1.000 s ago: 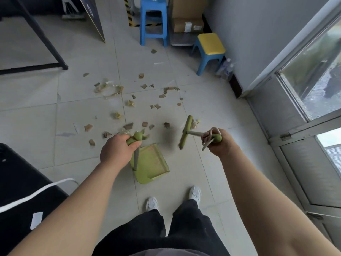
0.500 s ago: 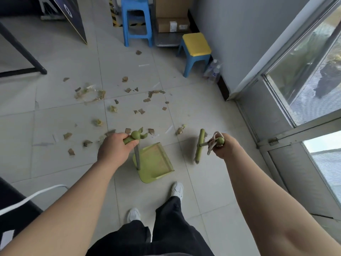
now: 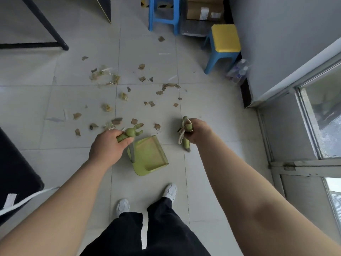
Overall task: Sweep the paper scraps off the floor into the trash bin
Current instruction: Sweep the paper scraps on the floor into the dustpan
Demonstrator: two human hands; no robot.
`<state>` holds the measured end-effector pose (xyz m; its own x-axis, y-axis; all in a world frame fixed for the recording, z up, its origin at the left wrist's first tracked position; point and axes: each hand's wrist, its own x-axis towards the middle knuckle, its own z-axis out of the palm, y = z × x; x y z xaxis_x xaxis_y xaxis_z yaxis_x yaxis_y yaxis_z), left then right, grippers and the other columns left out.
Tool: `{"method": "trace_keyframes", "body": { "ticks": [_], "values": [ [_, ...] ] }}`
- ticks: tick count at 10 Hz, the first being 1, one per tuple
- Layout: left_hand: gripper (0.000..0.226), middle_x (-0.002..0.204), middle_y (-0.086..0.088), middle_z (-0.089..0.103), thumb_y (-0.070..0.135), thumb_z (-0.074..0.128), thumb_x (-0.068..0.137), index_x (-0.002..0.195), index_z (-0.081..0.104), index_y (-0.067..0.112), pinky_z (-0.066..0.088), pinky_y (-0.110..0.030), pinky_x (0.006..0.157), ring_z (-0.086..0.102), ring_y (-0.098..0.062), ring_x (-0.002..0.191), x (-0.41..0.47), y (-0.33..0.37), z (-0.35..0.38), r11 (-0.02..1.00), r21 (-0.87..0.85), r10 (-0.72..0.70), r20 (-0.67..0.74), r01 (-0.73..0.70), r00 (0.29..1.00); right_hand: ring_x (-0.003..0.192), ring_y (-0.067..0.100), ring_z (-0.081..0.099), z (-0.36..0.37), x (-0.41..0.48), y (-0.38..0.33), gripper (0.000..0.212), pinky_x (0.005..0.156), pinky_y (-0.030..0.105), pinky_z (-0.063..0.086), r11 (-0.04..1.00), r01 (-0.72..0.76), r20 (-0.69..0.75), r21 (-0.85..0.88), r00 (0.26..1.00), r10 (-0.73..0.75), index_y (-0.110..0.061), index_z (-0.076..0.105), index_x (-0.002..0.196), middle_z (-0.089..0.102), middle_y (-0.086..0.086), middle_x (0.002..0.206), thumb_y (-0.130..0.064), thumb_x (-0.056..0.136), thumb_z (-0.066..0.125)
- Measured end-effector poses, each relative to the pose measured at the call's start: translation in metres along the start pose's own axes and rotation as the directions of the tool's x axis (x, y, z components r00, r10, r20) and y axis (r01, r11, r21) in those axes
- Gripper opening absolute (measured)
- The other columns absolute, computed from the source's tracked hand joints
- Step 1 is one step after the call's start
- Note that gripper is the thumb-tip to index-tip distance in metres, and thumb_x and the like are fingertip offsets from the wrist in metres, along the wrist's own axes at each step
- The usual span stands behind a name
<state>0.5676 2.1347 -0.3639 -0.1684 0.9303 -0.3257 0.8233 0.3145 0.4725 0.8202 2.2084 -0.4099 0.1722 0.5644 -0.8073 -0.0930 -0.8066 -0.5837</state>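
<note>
Brown paper scraps [image 3: 151,103] lie scattered over the grey floor tiles ahead of me, several close to the dustpan's far edge. My left hand [image 3: 108,147] grips the green handle of a long-handled dustpan [image 3: 150,156], whose green tray rests on the floor in front of my feet. My right hand [image 3: 196,131] holds the top of a green broom [image 3: 185,142]; its head shows just below the hand, to the right of the tray. No trash bin is visible.
A tall blue stool [image 3: 164,11] and a low blue stool with a yellow seat [image 3: 224,40] stand ahead by the grey wall. Cardboard boxes [image 3: 204,10] and plastic bottles [image 3: 239,72] sit nearby. A black table leg [image 3: 45,24] is at upper left, a glass door [image 3: 321,115] to the right.
The broom head has swung from beside the scraps back toward me, and it now hangs under my right hand. The dustpan stays on the floor. The camera has tilted and shifted slightly.
</note>
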Motion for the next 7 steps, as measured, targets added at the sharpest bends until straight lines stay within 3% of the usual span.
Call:
{"method": "trace_keyframes", "body": {
  "ticks": [1, 2, 3, 5, 6, 7],
  "values": [
    [0.023, 0.074, 0.000, 0.061, 0.039, 0.066, 0.087, 0.085, 0.071, 0.017, 0.040, -0.031, 0.061, 0.057, -0.027, 0.076, 0.002, 0.001, 0.000, 1.000, -0.007, -0.019, -0.009, 0.019, 1.000, 0.055, 0.005, 0.058, 0.011, 0.000, -0.009, 0.028, 0.059, 0.014, 0.045, 0.963, 0.097, 0.068, -0.250, 0.994, -0.083, -0.019, 0.050, 0.121, 0.048, -0.003, 0.083, -0.014, 0.095, 0.043],
    [0.022, 0.070, 0.003, 0.057, 0.038, 0.067, 0.087, 0.078, 0.067, 0.018, 0.034, -0.029, 0.057, 0.056, -0.026, 0.074, 0.004, 0.006, 0.001, 0.999, -0.011, -0.039, -0.023, 0.038, 0.999, 0.075, 0.012, 0.057, 0.003, 0.001, -0.012, 0.008, 0.066, 0.020, 0.042, 0.883, 0.172, 0.086, -0.436, 0.985, -0.149, -0.020, 0.053, 0.086, 0.053, -0.007, 0.075, -0.014, 0.091, 0.052],
    [0.024, 0.065, 0.003, 0.056, 0.038, 0.066, 0.088, 0.075, 0.065, 0.018, 0.032, -0.029, 0.054, 0.055, -0.027, 0.071, 0.007, 0.014, 0.003, 0.999, -0.009, -0.040, -0.030, 0.040, 0.999, 0.069, 0.011, 0.058, -0.024, 0.000, -0.012, 0.016, 0.063, 0.018, 0.048, 0.843, 0.243, 0.148, -0.479, 0.970, -0.196, -0.017, 0.058, 0.072, 0.064, -0.010, 0.066, -0.010, 0.085, 0.055],
    [0.032, 0.062, -0.002, 0.055, 0.039, 0.066, 0.088, 0.071, 0.064, 0.013, 0.034, -0.031, 0.053, 0.053, -0.028, 0.067, 0.016, 0.033, 0.006, 1.000, -0.021, -0.016, -0.056, 0.015, 0.998, 0.049, 0.016, 0.054, -0.090, 0.007, -0.020, 0.049, 0.052, 0.019, 0.044, 0.970, 0.116, 0.071, -0.214, 0.992, -0.104, -0.013, 0.063, 0.044, 0.057, -0.004, 0.046, 0.008, 0.084, 0.045],
    [0.031, 0.067, -0.006, 0.059, 0.040, 0.066, 0.088, 0.080, 0.069, 0.010, 0.041, -0.035, 0.058, 0.056, -0.031, 0.071, 0.022, 0.044, 0.007, 0.999, -0.041, 0.003, -0.039, -0.005, 0.999, 0.038, 0.012, 0.048, -0.110, 0.004, -0.026, 0.055, 0.050, 0.017, 0.041, 0.954, -0.001, -0.032, 0.298, 0.999, 0.011, -0.007, 0.061, 0.042, 0.050, 0.001, 0.036, -0.003, 0.094, 0.043],
    [0.031, 0.067, -0.008, 0.062, 0.041, 0.066, 0.087, 0.083, 0.071, 0.011, 0.045, -0.035, 0.059, 0.059, -0.033, 0.072, 0.031, 0.056, 0.007, 0.998, -0.059, 0.015, -0.023, -0.016, 1.000, 0.039, 0.012, 0.046, -0.127, 0.011, -0.035, 0.025, 0.045, 0.017, 0.041, 0.933, -0.037, -0.069, 0.358, 0.996, 0.065, -0.006, 0.047, 0.069, 0.050, 0.001, 0.041, -0.003, 0.093, 0.043]
  ]
}}
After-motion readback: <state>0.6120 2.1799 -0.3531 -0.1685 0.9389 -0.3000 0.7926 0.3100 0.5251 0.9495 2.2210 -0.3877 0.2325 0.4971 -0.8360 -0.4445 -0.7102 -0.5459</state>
